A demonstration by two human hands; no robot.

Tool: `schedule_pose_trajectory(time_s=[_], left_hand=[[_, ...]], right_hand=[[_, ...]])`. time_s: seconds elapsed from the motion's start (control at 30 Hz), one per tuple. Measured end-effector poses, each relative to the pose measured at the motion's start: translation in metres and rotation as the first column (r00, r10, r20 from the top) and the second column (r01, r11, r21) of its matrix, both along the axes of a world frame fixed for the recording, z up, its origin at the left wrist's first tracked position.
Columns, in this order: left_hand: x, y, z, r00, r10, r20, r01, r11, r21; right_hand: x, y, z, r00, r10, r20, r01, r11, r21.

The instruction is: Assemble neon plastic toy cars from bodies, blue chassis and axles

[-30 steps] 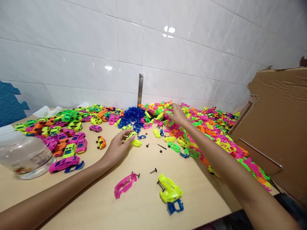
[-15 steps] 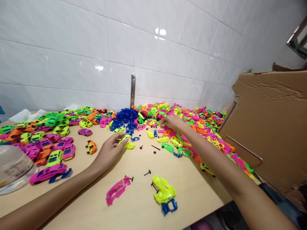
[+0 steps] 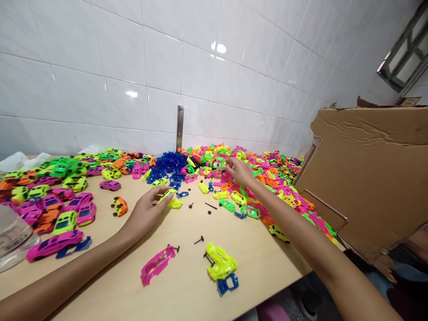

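My left hand is closed round a yellow toy car, above the table left of centre. A yellow car part lies right beside its fingertips. Over the front of the pile of coloured car bodies is my right hand, its fingers bent down at a green car body; whether they grip it is too small to tell. Blue clear parts are heaped between the hands. Nearer me lie a pink body, a yellow body and a blue part.
Many toy cars cover the left side, with a clear plastic container at the edge. A cardboard box stands at the right. Small black axles and wheels lie mid-table. A metal strip rises against the tiled wall.
The view has shifted slightly to the right. My right hand's fingers now show more openly beside the green car body. My left hand still holds the yellow car.
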State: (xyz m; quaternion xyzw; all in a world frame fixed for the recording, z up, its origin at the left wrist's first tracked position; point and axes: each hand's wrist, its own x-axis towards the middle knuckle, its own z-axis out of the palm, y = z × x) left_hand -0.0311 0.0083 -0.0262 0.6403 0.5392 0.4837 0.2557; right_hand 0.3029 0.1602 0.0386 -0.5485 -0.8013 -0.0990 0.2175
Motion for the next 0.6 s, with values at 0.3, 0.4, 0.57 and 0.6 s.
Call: schedule_pose_trajectory(time_s=[0.3, 0.4, 0.57, 0.6], left_hand=[[0.002, -0.003, 0.002, 1.0, 0.009, 0.014, -0.009, 1.0, -0.007], [0.002, -0.004, 0.002, 1.0, 0.008, 0.009, -0.008, 1.0, 0.011], [0.002, -0.001, -0.002, 0.999, -0.008, 0.054, 0.008, 1.0, 0.006], [0.003, -0.001, -0.002, 0.998, -0.01, 0.069, 0.01, 1.0, -0.004]], right_hand=[[-0.014, -0.001, -0.01, 0.981, 0.189, -0.038, -0.189, 0.897, -0.399], [-0.02, -0.008, -0.011, 0.976, 0.204, -0.072, -0.215, 0.892, -0.397], [-0.032, -0.031, -0.01, 0.952, 0.251, -0.174, -0.284, 0.937, -0.205], [-0.036, -0.036, -0.011, 0.941, 0.271, -0.204, -0.306, 0.937, -0.167]])
